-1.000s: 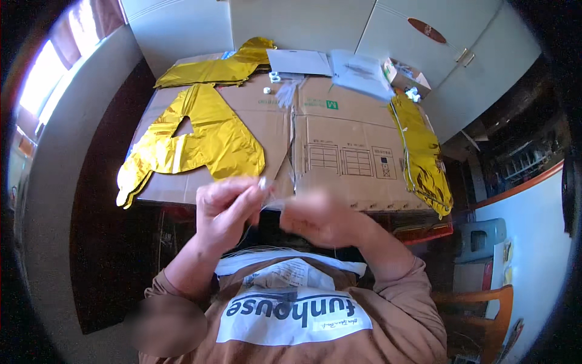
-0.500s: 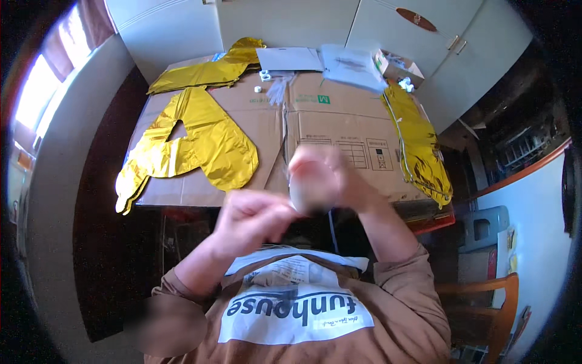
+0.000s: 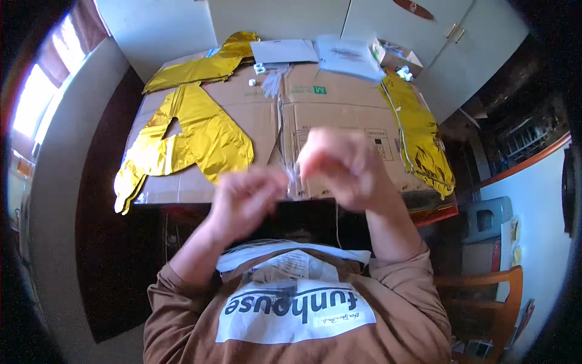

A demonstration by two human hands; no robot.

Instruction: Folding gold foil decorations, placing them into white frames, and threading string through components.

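Left hand (image 3: 248,197) and right hand (image 3: 339,167) hung close together, fingers curled, grasp blurred past telling, pale string (image 3: 337,225) dangling below the right, gold foil letter (image 3: 212,130) flat on cardboard (image 3: 339,115) leftward, seemingly leaving working room.

Looks down and forward from head height, left of a side-by-side pair, through a wide fisheye lens. Sits close above the brown top (image 3: 294,303), farther from left hand (image 3: 247,199) and right hand (image 3: 342,167). Takes in the cardboard surface (image 3: 342,114) from near edge to far edge, plus pale cabinets (image 3: 279,21) beyond.
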